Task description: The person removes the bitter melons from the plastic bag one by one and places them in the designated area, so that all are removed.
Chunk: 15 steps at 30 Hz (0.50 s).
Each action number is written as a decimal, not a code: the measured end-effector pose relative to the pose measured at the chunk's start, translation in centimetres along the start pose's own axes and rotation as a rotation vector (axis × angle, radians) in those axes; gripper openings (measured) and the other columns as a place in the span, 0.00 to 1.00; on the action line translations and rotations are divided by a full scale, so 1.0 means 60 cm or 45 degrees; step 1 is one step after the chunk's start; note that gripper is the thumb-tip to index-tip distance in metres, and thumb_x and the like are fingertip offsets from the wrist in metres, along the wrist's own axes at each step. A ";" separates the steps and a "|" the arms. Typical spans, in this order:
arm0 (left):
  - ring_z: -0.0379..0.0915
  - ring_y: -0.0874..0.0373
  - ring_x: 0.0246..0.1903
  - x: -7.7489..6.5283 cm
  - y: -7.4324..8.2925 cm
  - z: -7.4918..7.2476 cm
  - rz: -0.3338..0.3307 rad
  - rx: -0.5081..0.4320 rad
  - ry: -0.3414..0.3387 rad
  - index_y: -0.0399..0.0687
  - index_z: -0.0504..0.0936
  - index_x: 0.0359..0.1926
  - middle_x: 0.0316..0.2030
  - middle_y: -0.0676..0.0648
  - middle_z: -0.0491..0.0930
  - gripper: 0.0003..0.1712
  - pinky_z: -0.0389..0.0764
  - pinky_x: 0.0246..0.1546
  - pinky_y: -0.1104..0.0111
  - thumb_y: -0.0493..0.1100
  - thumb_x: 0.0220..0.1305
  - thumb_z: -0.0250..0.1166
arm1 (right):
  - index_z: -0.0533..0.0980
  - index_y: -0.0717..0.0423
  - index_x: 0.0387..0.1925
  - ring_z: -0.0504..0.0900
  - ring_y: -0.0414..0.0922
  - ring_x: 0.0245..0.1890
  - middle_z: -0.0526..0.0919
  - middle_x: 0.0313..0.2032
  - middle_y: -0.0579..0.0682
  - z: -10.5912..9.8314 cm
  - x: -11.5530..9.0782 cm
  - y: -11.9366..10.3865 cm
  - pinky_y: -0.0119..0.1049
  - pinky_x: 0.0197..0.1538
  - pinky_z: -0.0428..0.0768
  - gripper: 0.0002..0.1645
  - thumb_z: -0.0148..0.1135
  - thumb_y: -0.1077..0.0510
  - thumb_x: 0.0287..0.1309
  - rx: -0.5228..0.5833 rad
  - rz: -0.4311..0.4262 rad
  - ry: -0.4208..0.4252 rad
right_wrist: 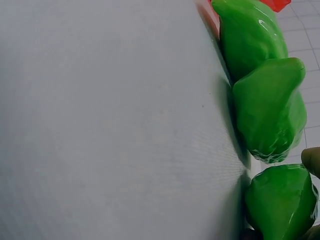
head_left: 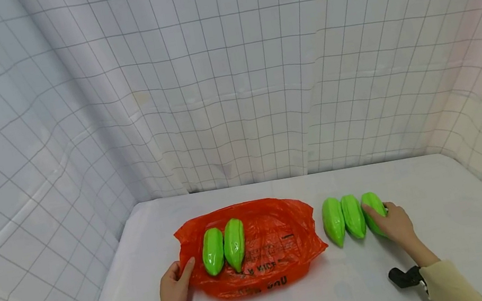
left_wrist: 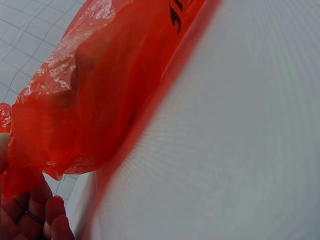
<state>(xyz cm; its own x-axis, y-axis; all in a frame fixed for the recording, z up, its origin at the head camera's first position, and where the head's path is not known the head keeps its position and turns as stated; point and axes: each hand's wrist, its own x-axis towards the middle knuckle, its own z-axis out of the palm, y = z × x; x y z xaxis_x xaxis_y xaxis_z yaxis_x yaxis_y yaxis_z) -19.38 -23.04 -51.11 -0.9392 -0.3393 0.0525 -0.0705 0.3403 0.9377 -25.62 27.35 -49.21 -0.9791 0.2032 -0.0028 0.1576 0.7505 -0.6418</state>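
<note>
A red plastic bag [head_left: 275,236] with dark printing lies on the white table. On it rest two glossy green ridged pods [head_left: 213,252] [head_left: 236,245], side by side. My left hand [head_left: 173,290] pinches the bag's left edge between thumb and fingers; the left wrist view shows the crumpled red film [left_wrist: 95,95] above the curled fingers [left_wrist: 36,207]. To the right of the bag, three similar green pods lie in a row. My right hand [head_left: 395,223] grips the rightmost green pod [head_left: 373,210], thumb on its near left side. In the right wrist view this pod [right_wrist: 281,200] sits slightly apart from its neighbour [right_wrist: 270,107].
The other two green pods [head_left: 333,220] [head_left: 353,217] stand between the bag and my right hand. White grid-patterned curtains [head_left: 231,93] enclose the white table [head_left: 344,294] at the back and both sides. A black wrist device [head_left: 404,278] is strapped to each wrist.
</note>
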 end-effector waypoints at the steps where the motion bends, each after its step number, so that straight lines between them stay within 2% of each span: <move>1: 0.64 0.56 0.28 0.000 0.000 0.000 0.000 -0.001 0.000 0.37 0.75 0.38 0.24 0.47 0.70 0.23 0.67 0.26 0.73 0.56 0.64 0.61 | 0.57 0.83 0.59 0.65 0.73 0.54 0.64 0.54 0.82 0.000 0.000 0.000 0.61 0.53 0.65 0.53 0.43 0.32 0.65 0.001 0.003 0.002; 15: 0.64 0.56 0.28 0.001 -0.001 0.000 0.006 -0.001 0.008 0.37 0.75 0.39 0.24 0.46 0.70 0.22 0.67 0.25 0.73 0.55 0.65 0.61 | 0.61 0.84 0.56 0.71 0.71 0.48 0.69 0.49 0.81 -0.002 -0.006 0.004 0.60 0.47 0.70 0.54 0.45 0.31 0.63 0.008 -0.007 0.035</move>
<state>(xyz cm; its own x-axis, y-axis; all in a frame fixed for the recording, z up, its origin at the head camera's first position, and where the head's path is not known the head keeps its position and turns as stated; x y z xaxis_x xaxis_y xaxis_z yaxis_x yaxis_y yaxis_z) -19.44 -23.06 -51.14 -0.9375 -0.3429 0.0593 -0.0656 0.3414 0.9376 -25.22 27.51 -49.28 -0.9761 0.2161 0.0220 0.1510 0.7479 -0.6464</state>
